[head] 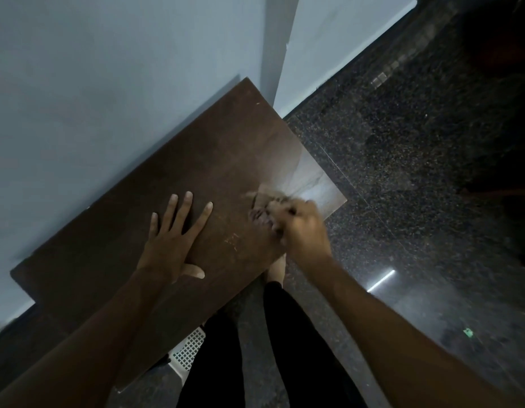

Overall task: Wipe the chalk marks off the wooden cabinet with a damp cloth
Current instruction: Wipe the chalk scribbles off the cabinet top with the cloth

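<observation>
**Q:** What is at the left of the view?

**A:** A pale wall point(108, 83), with a dark wooden cabinet point(211, 148) set against it and seen from above. The person's left hand point(175, 234) lies flat on the cabinet top, fingers straight and spread, holding nothing. It looks placed there to brace the body and steady the cabinet against the rubbing.

**Q:** And the marks?

**A:** Just right of that hand, near the front edge, a few faint chalk marks point(231, 241) show on the wood, not yet wiped.

**Q:** Where is the cloth?

**A:** Further right, on the cabinet top toward its right-hand corner. The cloth point(262, 203) is bunched under the right hand point(305, 228), whose fingers curl round it and press it down (a wad likely gives firmer pressure than a flat sheet). Both are blurred, so the exact grip is hard to make out.

**Q:** Anything beyond it?

**A:** A hazy smear point(308, 178) fans across the corner past the cloth, probably chalk residue or damp. Right of the cabinet is dark speckled floor point(417, 172). Lower down, the person's black-clad legs point(299, 334) stand close to the cabinet front, beside a white perforated basket point(187, 350).
</observation>
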Tool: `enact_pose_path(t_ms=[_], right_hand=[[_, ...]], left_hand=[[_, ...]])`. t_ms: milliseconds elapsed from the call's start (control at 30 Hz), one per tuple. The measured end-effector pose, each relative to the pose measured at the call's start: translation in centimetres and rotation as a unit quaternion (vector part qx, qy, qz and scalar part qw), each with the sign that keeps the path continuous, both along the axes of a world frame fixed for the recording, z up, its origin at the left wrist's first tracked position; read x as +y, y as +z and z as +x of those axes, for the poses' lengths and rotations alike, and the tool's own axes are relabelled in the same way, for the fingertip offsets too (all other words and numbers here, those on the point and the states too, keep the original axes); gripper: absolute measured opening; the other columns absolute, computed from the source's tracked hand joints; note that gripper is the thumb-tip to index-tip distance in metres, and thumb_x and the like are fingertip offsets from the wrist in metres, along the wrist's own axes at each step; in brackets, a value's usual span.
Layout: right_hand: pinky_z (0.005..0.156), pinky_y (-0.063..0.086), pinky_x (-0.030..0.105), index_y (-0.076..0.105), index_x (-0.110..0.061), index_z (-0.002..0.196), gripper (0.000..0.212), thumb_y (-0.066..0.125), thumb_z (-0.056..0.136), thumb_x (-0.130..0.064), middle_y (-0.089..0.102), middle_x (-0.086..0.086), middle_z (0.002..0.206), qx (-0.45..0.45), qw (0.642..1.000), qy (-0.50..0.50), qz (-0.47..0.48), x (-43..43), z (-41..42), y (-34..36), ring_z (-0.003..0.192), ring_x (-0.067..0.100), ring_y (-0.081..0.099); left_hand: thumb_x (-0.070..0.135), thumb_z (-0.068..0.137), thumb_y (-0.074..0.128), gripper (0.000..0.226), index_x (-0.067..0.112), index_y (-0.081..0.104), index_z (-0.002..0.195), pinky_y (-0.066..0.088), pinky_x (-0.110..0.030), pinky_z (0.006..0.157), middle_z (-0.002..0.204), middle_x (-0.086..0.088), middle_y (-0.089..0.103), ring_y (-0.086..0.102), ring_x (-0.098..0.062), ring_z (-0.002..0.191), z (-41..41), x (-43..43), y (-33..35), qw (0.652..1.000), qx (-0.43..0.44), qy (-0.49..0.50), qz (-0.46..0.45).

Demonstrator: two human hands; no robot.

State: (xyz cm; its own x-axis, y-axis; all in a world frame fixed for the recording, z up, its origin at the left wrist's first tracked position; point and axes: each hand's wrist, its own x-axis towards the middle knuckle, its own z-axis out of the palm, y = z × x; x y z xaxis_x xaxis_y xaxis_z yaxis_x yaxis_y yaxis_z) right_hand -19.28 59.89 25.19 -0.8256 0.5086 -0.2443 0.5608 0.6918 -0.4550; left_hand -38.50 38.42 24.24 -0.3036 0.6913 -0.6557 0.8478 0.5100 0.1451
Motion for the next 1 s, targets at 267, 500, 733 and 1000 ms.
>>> enact_pose_path(t_ms=[267,500,733,1000], right_hand=[[0.08,0.056,0.041,0.072,-0.014,0.116,0.027,0.064,0.091,-0.009,0.058,0.008,0.103,0.038,0.982,-0.18,0.031,9.0,-4.4,-0.7,0.09,0.026,0.059],[0.082,0.049,0.041,0.069,-0.019,0.116,0.039,0.063,0.082,-0.001,0.054,0.014,0.111,-0.015,0.994,-0.098,-0.045,-0.6,-0.1,0.4,0.1,0.03,0.048],[0.064,0.054,0.038,0.07,-0.023,0.112,0.053,0.079,0.064,-0.004,0.056,0.01,0.099,-0.023,0.997,-0.039,-0.06,-3.2,1.7,0.6,0.088,0.028,0.049],[0.09,0.046,0.051,0.066,-0.015,0.124,0.042,0.061,0.084,-0.003,0.056,0.022,0.116,0.002,0.991,-0.131,-0.029,6.8,-8.3,0.3,0.106,0.04,0.051]], left_hand=[[0.08,0.042,0.079,0.159,0.04,-0.027,0.155,0.019,-0.071,0.114,0.167,-0.01,-0.024,-0.023,-0.031,0.152,0.2,0.3,0.5,1.0,0.014,-0.008,-0.014],[0.079,0.033,0.082,0.168,0.036,-0.022,0.157,0.026,-0.072,0.11,0.167,-0.014,-0.017,-0.026,-0.034,0.151,0.3,0.8,0.9,0.999,0.017,-0.016,-0.037],[0.077,0.021,0.086,0.179,0.031,-0.017,0.16,0.029,-0.075,0.105,0.167,-0.011,-0.024,-0.03,-0.032,0.15,0.2,1.0,0.7,1.0,0.002,-0.005,-0.018],[0.073,0.044,0.087,0.171,0.036,-0.052,0.137,0.01,-0.071,0.115,0.147,-0.007,-0.057,-0.059,-0.03,0.129,0.4,2.7,1.4,0.988,-0.008,0.031,-0.154]])
